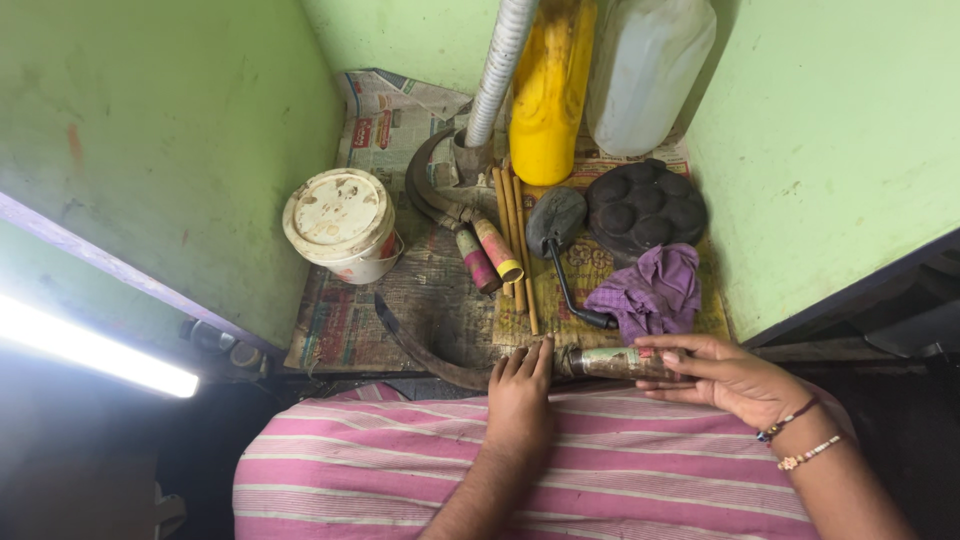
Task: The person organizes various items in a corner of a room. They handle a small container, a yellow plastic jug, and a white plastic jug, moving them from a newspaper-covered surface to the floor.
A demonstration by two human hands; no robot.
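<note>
Curved sickle with dark rusty blade and worn paper-wrapped cylindrical handle (610, 361) lying at near edge of newspaper-lined shelf (340, 320), just above pink-and-white striped cloth (600, 470). Long axis of handle roughly left-right, blade arcing off to left and away. Right hand (725, 375) on handle end, fingers extended and loosely curled over it, thumb underneath; light hold, not a full fist. Left hand (520, 390) partly closed, fingertips resting at blade-handle junction; whether gripping or just touching, cannot tell. Both hands in contact; right closer to handle end, left closer to blade.

Just beyond handle: crumpled purple rag (655, 290). Further back: black round moulded pan with cavities (645, 208), grey mirror on black stalk (557, 225), second sickle with pink and yellow wrapped handles (470, 225), thin wooden sticks (512, 230). Left: white lidded plastic bucket (342, 222). Rear: yellow jerrycan (550, 90), translucent white jerrycan (648, 70), grey ribbed hose (500, 65). Green walls on both sides.
</note>
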